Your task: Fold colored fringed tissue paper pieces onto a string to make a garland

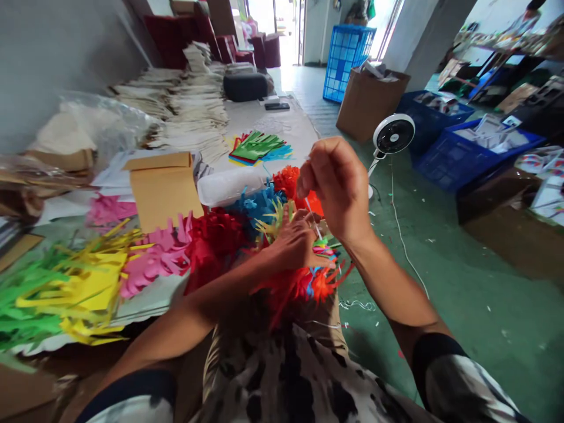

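Note:
My right hand (pixel 337 188) is raised with its fingers pinched on a thin white string (pixel 312 217), which runs down taut toward my left hand. My left hand (pixel 297 238) is closed around a bundle of colourful fringed paper (pixel 319 279), over my lap. Red, orange and blue strips stick out below the hand, green and pink ones beside it. The point where the string meets the paper is partly hidden by my fingers. Just beyond my left hand lie pale yellow fringe (pixel 271 223), blue fringe (pixel 251 205) and red-orange fringe (pixel 286 179).
On the table to the left are pink (pixel 156 255), yellow (pixel 97 279) and green fringed paper (pixel 30 294), a brown paper envelope (pixel 165 188) and a clear plastic tray (pixel 231 187). A white fan (pixel 393 134) stands at the right, near blue crates (pixel 445 155) and a cardboard box (pixel 370 103).

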Demonstrator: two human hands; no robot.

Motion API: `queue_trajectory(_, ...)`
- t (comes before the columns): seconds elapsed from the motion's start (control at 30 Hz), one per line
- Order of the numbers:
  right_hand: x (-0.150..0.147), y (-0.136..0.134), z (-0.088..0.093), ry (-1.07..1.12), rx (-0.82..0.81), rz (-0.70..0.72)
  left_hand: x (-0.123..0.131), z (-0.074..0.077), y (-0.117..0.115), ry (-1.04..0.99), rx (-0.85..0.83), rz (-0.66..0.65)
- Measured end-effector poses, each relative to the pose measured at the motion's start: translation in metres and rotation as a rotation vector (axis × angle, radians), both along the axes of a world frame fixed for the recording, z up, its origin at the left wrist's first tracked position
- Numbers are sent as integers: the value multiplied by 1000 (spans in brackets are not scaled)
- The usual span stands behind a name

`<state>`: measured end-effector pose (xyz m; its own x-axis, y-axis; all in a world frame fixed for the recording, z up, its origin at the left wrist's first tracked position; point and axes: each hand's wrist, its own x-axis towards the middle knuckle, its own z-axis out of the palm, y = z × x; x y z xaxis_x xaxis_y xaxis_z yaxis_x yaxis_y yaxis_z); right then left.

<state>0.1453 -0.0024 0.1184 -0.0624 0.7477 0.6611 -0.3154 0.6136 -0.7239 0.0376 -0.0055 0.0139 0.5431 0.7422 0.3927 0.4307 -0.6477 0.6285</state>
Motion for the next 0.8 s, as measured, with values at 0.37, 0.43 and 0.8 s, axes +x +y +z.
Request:
queue_trajectory(0.37, 20, -10, 36, 72, 196, -102, 22, -36, -32, 238, 85, -115)
queue_trajectory(0.43, 40, -16, 50, 144, 269, -167, 20, -31, -38, 302, 89, -148)
queue_trajectory(0.8, 242, -90, -60, -244, -116, -1482, -83, 108, -60, 125, -258, 419)
